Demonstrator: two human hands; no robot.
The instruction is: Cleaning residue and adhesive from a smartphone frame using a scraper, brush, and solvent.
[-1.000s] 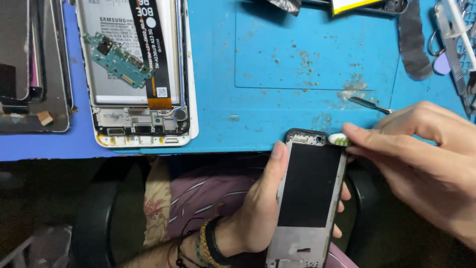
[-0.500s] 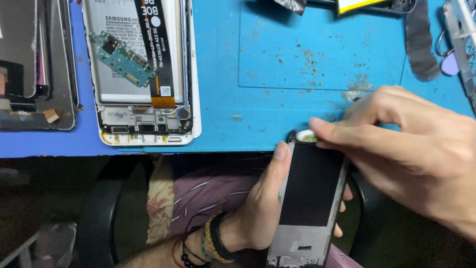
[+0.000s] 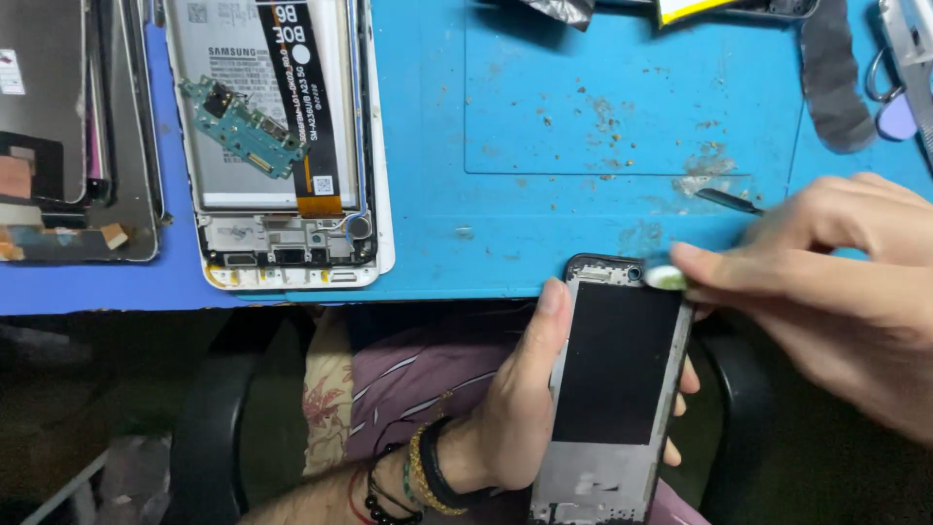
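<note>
My left hand (image 3: 520, 408) grips a phone frame (image 3: 614, 389) from below, thumb along its left edge; the frame has a black middle panel and grey ends and stands upright over my lap at the mat's front edge. My right hand (image 3: 836, 292) comes in from the right and pinches a small white-green piece (image 3: 667, 279) against the frame's top right corner. A thin metal tool tip (image 3: 729, 201) sticks out behind the right hand's fingers over the blue mat (image 3: 583, 117).
An opened white phone (image 3: 282, 146) with a loose green board and black flex ribbon lies on the mat at the left. Stacked phone screens (image 3: 68, 126) sit at the far left. A grey strip (image 3: 836, 78) and metal tools (image 3: 909, 49) lie at the top right.
My right hand slid left over the frame's top corner, then drew back a little to the right, still pinching the small piece there. The left hand keeps holding the frame.
</note>
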